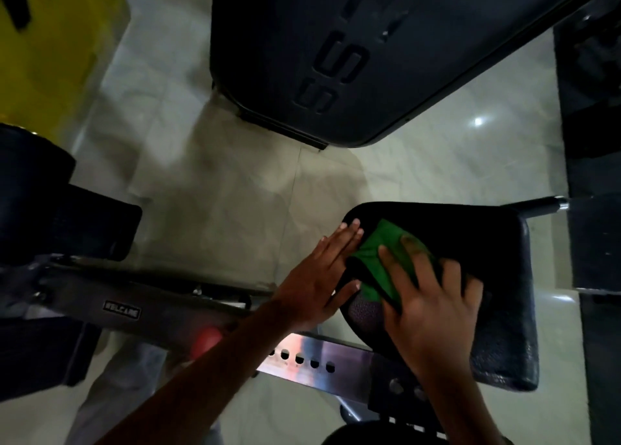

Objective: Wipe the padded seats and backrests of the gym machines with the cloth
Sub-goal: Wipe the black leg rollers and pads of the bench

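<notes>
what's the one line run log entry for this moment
step: wiping seat pad | right hand: pressing green cloth on pad | left hand: flat on pad edge

I count two hands: the left hand and the right hand. I count one green cloth, one black padded seat, one large dark pad above it, and one steel bracket carrying five visible holes (others may be hidden by the forearm).

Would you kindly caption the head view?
Right hand presses green cloth on padded seat; left hand steadies its edge.
</notes>
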A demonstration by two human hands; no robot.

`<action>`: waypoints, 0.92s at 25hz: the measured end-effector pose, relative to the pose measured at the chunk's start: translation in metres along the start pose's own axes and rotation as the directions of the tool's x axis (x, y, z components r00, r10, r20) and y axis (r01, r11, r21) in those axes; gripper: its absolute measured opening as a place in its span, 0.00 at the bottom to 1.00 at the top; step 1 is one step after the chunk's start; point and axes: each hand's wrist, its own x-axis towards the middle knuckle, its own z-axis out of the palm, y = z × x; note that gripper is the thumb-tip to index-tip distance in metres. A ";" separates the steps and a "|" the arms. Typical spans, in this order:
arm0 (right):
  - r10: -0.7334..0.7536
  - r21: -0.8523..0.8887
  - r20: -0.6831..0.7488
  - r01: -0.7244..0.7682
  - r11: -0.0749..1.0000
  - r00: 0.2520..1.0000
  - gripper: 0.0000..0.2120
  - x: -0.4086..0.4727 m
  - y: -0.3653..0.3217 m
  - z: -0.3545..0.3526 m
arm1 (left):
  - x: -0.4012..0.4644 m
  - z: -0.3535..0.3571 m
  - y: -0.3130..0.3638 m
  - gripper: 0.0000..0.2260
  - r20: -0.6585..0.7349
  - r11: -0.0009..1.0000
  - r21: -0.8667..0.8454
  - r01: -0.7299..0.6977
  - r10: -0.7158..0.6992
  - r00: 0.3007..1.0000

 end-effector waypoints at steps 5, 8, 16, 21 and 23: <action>-0.015 -0.024 0.012 0.015 1.000 1.000 0.26 0.062 0.009 0.016 | -0.010 -0.004 -0.009 0.29 -0.041 0.997 0.069 -0.028 0.031 0.999; -0.012 -0.019 0.004 0.012 1.000 1.000 0.27 0.057 -0.001 0.017 | -0.023 -0.008 -0.017 0.29 -0.036 0.997 0.073 -0.033 0.036 0.999; -0.080 0.006 0.046 0.080 0.997 0.996 0.25 0.075 -0.015 0.027 | -0.069 -0.004 -0.034 0.30 0.114 0.993 0.116 0.020 -0.033 0.993; -0.160 0.017 0.071 0.159 0.987 0.985 0.30 0.045 -0.033 0.024 | -0.120 -0.005 -0.056 0.28 0.105 0.964 0.246 0.099 -0.128 0.986; -0.247 0.024 0.069 0.246 0.969 0.967 0.29 0.031 -0.033 0.022 | -0.124 -0.004 -0.061 0.27 0.088 0.957 0.272 0.101 -0.130 0.988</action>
